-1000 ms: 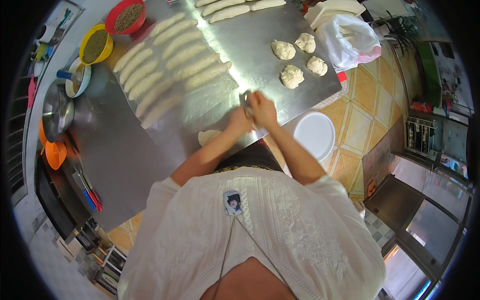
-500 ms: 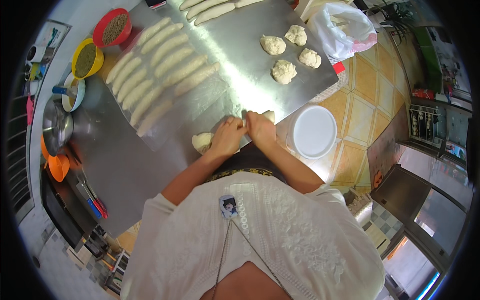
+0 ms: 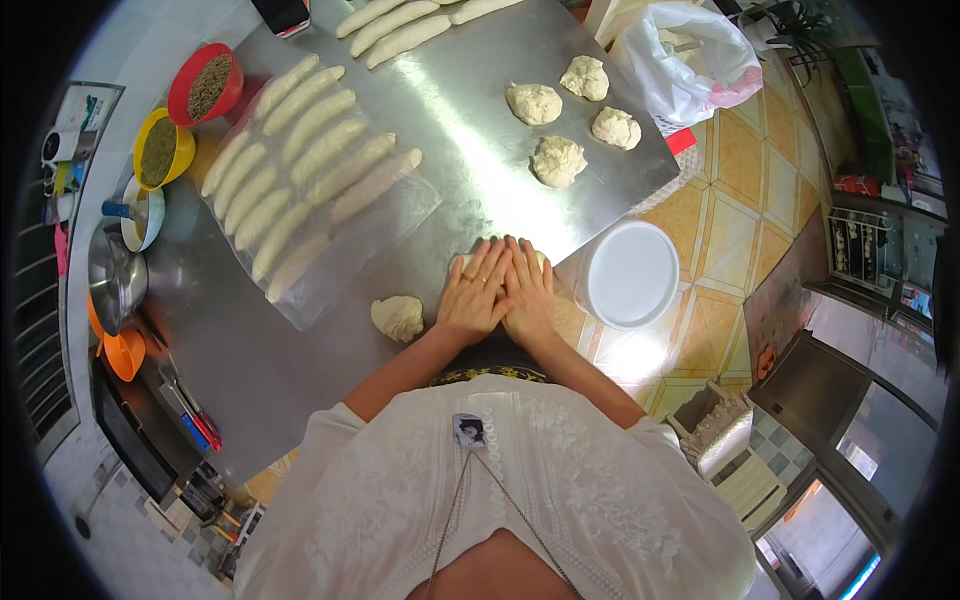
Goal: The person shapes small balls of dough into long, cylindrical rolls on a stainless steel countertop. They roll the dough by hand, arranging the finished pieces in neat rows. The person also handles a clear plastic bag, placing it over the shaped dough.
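My left hand (image 3: pixel 474 301) and my right hand (image 3: pixel 528 296) lie side by side at the table's near edge, thumbs overlapping. Their fingers stretch forward, flat on a roll of dough (image 3: pixel 542 259). Only its ends and a pale sliver show; the palms and fingers hide the rest. A ring circles one left finger. Just left of my left wrist rests a loose lump of dough (image 3: pixel 397 318). Farther off at the right of the metal table (image 3: pixel 330 375) sit several rough dough balls (image 3: pixel 558 161).
Rows of long dough rolls (image 3: pixel 330 148) lie under clear plastic, with more strips (image 3: pixel 408 42) at the far edge. Red (image 3: pixel 233 88) and yellow bowls (image 3: pixel 184 152) of ground filling stand left. A white-lidded bucket (image 3: pixel 630 275) and white bag (image 3: pixel 690 60) are right of the table.
Both hands went from curled, fingers gathered round the dough, to laid flat with fingers extended over it. The view shifted slightly; the loose lump shows more fully.
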The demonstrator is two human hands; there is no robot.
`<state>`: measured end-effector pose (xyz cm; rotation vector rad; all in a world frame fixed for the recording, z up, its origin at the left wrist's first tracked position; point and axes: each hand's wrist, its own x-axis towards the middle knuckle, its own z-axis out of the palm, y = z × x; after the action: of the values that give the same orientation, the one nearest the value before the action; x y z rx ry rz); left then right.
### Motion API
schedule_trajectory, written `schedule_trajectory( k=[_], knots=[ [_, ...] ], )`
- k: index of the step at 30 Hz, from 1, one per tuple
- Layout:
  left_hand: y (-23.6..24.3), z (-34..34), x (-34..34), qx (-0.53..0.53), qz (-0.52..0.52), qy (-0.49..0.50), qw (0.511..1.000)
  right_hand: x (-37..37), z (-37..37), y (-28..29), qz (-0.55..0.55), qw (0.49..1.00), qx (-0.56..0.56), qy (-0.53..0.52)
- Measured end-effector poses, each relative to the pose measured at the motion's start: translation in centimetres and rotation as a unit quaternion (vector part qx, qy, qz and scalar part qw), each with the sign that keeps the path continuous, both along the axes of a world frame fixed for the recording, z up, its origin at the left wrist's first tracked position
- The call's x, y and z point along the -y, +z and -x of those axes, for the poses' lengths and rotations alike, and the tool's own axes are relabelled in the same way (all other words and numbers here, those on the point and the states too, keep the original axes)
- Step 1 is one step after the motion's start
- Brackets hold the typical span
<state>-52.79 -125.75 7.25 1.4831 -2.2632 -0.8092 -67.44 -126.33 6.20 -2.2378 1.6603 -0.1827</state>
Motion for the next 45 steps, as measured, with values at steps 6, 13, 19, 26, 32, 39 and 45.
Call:
schedule_trajectory(
  k=[6,13,19,26,32,39,45],
  knots=[
    [-1.1,0.6,15.4,0.047,0.168,0.088,0.981,15.4,-0.7,-0.1,0.173,0.985,0.013,0.000],
    [-1.1,-0.9,6.6,0.085,0.064,0.005,0.994,6.2,3.0,0.2,0.055,0.994,0.087,0.041],
    [2.4,-1.2,3.4,0.033,0.042,0.022,0.998,5.8,5.3,5.9,0.006,0.989,0.130,0.075],
    [5.6,-5.4,17.8,0.007,0.211,0.123,0.970,23.6,0.9,6.8,0.126,0.952,0.216,0.177],
    [0.7,-10.2,30.6,0.099,0.118,0.213,0.965,39.1,-7.0,1.2,0.142,0.949,0.172,0.224],
    [0.8,-9.5,26.2,0.091,0.199,0.291,0.931,34.1,-0.6,2.7,0.103,0.967,0.184,0.146],
    [4.0,-6.7,17.6,-0.016,0.108,0.258,0.960,29.3,5.2,1.8,-0.057,0.984,0.160,0.057]
  ],
)
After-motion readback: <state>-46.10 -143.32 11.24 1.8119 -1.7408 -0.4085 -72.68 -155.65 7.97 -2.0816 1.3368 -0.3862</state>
